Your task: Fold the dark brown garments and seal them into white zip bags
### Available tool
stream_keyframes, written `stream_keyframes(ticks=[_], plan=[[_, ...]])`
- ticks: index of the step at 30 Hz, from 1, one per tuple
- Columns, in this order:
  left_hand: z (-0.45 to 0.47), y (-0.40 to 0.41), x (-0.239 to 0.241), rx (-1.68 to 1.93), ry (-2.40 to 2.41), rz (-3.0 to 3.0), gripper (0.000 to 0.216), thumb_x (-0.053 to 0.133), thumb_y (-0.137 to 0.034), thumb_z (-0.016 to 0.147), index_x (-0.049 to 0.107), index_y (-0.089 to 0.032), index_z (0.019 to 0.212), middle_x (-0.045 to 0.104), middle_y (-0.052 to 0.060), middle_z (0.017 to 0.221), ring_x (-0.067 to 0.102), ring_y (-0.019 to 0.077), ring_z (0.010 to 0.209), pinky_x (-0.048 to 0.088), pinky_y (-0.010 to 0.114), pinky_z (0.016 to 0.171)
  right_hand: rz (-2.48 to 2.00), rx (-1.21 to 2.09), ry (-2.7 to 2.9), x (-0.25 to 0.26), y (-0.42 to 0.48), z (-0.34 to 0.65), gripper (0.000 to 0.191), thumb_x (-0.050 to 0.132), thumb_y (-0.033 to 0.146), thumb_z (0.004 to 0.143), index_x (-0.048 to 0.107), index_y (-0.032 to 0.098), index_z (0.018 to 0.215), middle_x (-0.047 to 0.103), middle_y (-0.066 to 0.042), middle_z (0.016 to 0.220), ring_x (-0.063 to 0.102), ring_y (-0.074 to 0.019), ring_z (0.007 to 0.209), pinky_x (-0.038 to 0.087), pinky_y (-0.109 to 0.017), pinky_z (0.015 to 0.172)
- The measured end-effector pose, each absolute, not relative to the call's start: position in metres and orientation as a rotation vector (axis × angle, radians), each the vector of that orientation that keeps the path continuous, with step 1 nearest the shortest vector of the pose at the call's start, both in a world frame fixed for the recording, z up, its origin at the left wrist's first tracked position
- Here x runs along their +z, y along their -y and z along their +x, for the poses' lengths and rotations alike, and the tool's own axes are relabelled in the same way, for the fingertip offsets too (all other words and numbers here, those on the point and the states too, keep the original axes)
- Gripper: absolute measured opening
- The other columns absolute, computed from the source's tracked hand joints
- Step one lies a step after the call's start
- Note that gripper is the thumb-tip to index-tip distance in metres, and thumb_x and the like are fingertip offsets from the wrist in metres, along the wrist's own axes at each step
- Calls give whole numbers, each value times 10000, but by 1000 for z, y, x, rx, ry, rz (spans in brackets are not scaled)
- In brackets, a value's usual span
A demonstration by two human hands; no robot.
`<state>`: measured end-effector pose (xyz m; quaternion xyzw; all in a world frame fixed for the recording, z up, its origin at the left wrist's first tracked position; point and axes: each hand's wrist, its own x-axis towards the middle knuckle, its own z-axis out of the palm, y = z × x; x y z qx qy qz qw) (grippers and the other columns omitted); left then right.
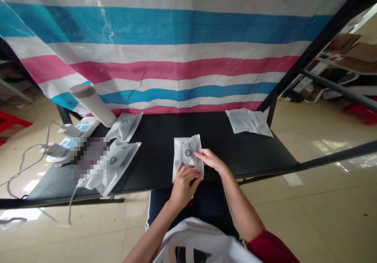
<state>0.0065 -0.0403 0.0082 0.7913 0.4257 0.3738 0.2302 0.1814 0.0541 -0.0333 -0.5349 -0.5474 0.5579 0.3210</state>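
A translucent white plastic pouch printed with dark lettering and a round logo is held at the front edge of the black table. My left hand is closed on its lower part, with fingers lying across the front and the thumb at the lower right corner. My right hand pinches the pouch's right edge, one finger on the front near the logo. What the pouch contains cannot be made out.
Similar pouches lie at left, behind it, and at back right. A white bottle stands by a power strip with plugged chargers and cables. Striped sheeting hangs behind; dark metal bars flank the right.
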Motion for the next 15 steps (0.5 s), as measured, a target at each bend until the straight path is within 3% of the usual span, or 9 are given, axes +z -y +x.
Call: stream_keyframes(ticks=[3, 9, 15], plan=[[4, 35, 10, 1028, -1108, 2146, 113, 648, -311, 891, 720, -225, 891, 718, 60, 1044, 638, 228, 1057, 456, 482, 1030, -1416, 1346, 1511, -37, -60, 196, 450, 605, 587, 787, 556, 167, 630, 520, 22, 544, 504, -132, 533, 393, -230, 481], [-18, 48, 1, 948, -1150, 2063, 178, 556, -296, 939, 712, -213, 912, 682, 88, 1081, 641, 205, 998, 544, 385, 874, -1381, 1088, 782, -11, -116, 288, 252, 632, 403, 800, 579, 188, 920, 650, -14, 781, 634, -164, 694, 526, -272, 601], [-48, 62, -14, 924, -1276, 2015, 169, 554, -296, 938, 703, -219, 915, 676, 77, 1070, 645, 197, 988, 545, 368, 880, -1450, 799, 477, 18, -169, 387, 77, 451, 206, 908, 480, 174, 972, 641, -94, 987, 663, -117, 808, 535, -304, 752]])
